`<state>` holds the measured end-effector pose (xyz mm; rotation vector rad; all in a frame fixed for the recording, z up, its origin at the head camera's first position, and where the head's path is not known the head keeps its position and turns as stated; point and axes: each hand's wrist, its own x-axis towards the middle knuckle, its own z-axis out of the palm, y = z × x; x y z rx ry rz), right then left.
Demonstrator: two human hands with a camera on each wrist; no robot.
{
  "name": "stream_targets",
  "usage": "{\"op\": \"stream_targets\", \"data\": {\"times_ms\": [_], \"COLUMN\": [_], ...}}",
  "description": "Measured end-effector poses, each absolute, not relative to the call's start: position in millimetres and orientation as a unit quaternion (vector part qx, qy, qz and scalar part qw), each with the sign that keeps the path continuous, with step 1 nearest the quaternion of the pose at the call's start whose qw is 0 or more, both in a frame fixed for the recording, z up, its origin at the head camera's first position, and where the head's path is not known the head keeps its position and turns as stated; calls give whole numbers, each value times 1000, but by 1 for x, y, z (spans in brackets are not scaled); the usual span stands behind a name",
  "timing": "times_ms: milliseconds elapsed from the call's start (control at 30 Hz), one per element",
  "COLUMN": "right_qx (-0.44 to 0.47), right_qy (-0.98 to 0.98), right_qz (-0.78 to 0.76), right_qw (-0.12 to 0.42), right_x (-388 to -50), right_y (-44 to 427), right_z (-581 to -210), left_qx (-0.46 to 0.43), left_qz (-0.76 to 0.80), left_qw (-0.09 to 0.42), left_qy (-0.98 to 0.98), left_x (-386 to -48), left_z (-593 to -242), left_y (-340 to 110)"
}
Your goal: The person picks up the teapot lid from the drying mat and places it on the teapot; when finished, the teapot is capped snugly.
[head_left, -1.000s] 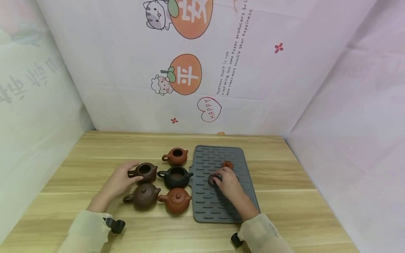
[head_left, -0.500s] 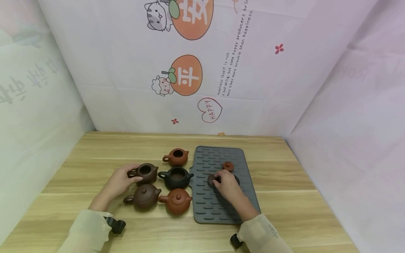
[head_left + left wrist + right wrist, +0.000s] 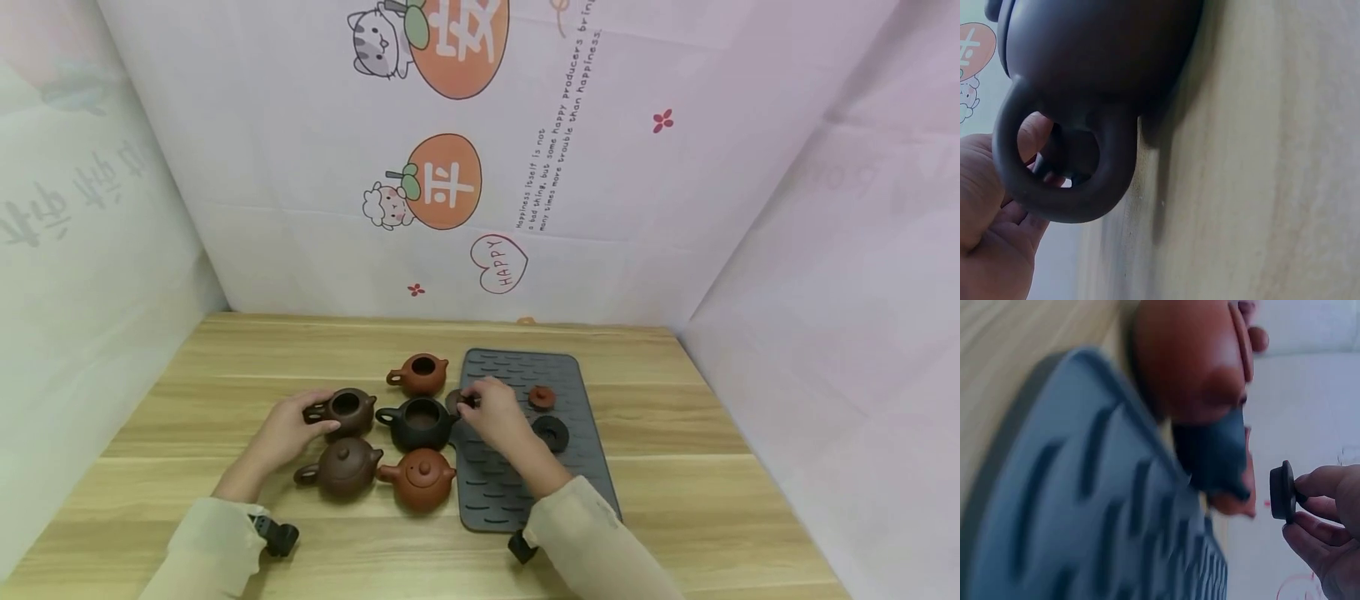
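Observation:
My left hand (image 3: pixel 287 429) holds an open dark brown teapot (image 3: pixel 356 423) at its handle side, thumb near and fingers beyond. In the left wrist view, a lidded brown teapot (image 3: pixel 1104 56) partly hides those fingers. My right hand (image 3: pixel 497 414) pinches a dark brown teapot lid (image 3: pixel 1281 492) by its knob. That lid is in the air over the left edge of the grey mat (image 3: pixel 487 500), close to the black teapot's spout. The black teapot (image 3: pixel 420 435) has no lid on it and stands between the two hands.
An open reddish teapot (image 3: pixel 424 382) stands behind the black one, and a lidded reddish teapot (image 3: pixel 424 492) in front. On the mat lie a reddish lid (image 3: pixel 542 398) and a black lid (image 3: pixel 551 435). Printed white sheets (image 3: pixel 600 208) enclose the wooden table (image 3: pixel 705 500).
My right hand has lifted the brown lid off the mat and carried it left towards the teapots. This uncovers the black lid. The left hand stays in place on the brown teapot.

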<state>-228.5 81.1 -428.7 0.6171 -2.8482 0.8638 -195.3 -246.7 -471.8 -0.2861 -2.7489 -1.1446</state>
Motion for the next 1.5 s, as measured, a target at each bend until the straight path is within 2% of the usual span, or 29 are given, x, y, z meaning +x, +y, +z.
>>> {"op": "stream_targets", "data": {"times_ms": [333, 733, 1133, 1500], "right_qx": [224, 226, 231, 232], "right_qy": [-930, -938, -942, -944], "right_qz": [290, 260, 239, 229], "right_qw": [-17, -39, -46, -49], "right_x": [-235, -248, -241, -240], "right_y": [6, -56, -79, -80], "right_z": [-415, -417, -430, -434], "left_qx": [-83, -88, -71, -72], "left_qz": [-386, -391, -411, -417], "left_qw": [67, 69, 58, 56], "left_qy": [-916, -914, -907, -904], "left_x": [-194, -197, -195, -195], "left_z": [-471, -468, -469, -470], "left_y": [-248, -252, -250, -250]}}
